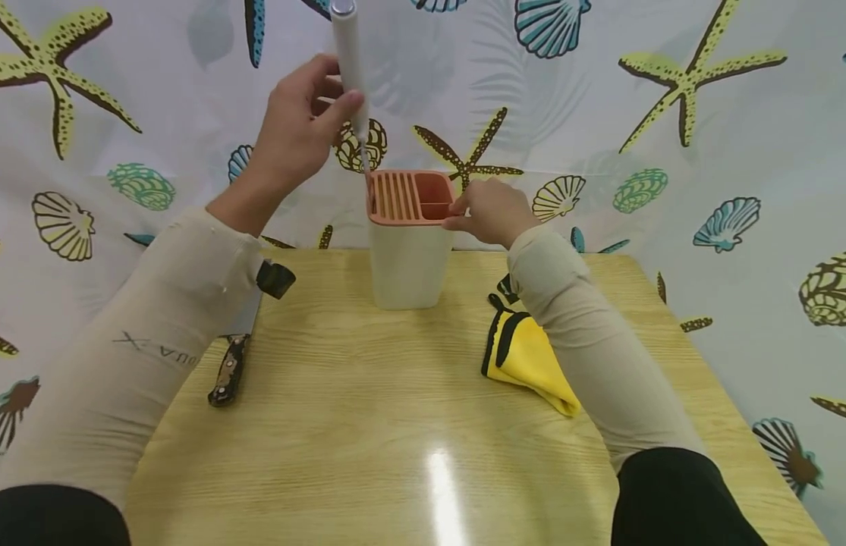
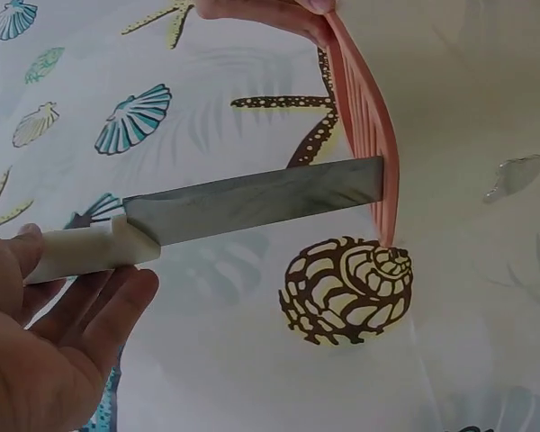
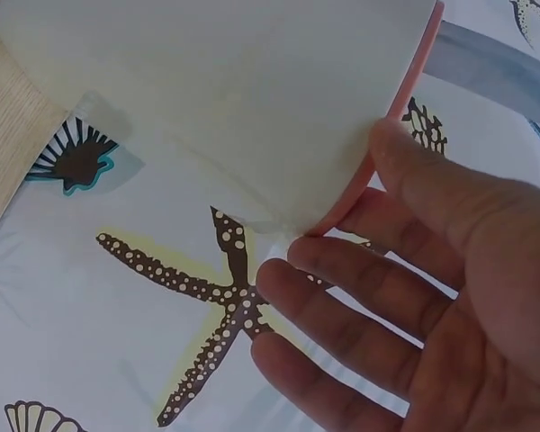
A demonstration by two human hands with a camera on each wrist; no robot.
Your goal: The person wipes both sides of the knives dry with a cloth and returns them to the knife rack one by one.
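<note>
My left hand (image 1: 296, 125) grips the white handle of a kitchen knife (image 2: 252, 202), held upright above the table. The blade's tip meets the left end slot of the pink slotted top (image 1: 395, 199) on a white knife holder (image 1: 409, 265). In the left wrist view, most of the broad blade shows outside the top; how far the tip is in cannot be told. My right hand (image 1: 494, 212) pinches the holder's pink rim at its right side, thumb on one side and forefinger on the other. Its other fingers spread loosely below the rim in the right wrist view.
Beside my left forearm lies another knife (image 1: 230, 370) with a dark patterned handle, its blade partly hidden by the sleeve. A yellow cloth (image 1: 532, 360) with black trim lies under my right forearm. Behind the wooden table (image 1: 354, 425) hangs a shell-print sheet (image 1: 423, 83).
</note>
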